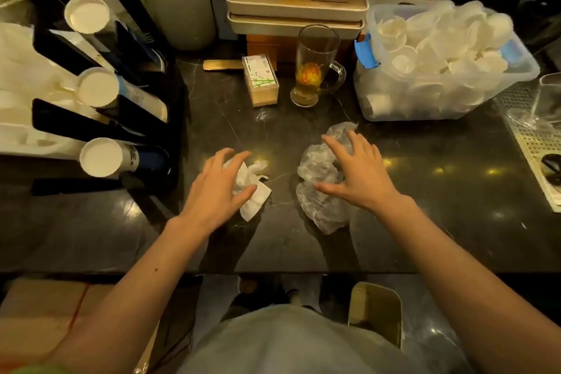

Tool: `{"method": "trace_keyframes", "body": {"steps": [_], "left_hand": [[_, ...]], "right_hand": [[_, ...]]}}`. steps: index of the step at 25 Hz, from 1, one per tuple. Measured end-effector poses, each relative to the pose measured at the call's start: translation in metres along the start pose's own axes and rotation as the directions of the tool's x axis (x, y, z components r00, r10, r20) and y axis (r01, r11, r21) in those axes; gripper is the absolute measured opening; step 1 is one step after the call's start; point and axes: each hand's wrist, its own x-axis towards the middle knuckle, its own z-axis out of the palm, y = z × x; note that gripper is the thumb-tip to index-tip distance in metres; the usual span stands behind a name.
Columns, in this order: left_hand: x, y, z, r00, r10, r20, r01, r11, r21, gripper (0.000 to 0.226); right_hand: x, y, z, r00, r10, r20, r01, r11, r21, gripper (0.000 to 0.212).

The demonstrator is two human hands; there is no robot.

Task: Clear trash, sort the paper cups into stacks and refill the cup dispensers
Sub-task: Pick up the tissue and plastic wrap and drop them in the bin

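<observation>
Tissue [253, 191] lies under the spread left grip [218, 188]; plastic wrap [318, 188] under the spread right grip [355, 173].

Left hand [217, 188] over crumpled tissue [253, 188]; right hand [359, 174] on plastic wrap [315, 182].

You stood at a dark, veined stone worktop [455, 191] that glinted with small yellow light reflections. Below its front edge lay a dim floor [425, 313] and cardboard boxes [39, 313].
</observation>
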Motion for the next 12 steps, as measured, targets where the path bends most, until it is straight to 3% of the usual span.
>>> {"method": "trace_keyframes", "body": {"steps": [6,12], "left_hand": [[0.011,-0.013,0.021,0.985,-0.036,0.166,0.039,0.999,-0.014,0.065],[0.01,-0.015,0.03,0.969,-0.12,0.214,0.127,0.992,-0.015,0.052]], "right_hand": [[0.006,0.002,0.015,0.99,0.025,0.139,-0.013,0.996,-0.084,0.102],[0.015,0.015,0.028,0.973,-0.042,0.228,0.038,0.999,0.021,0.089]]}}
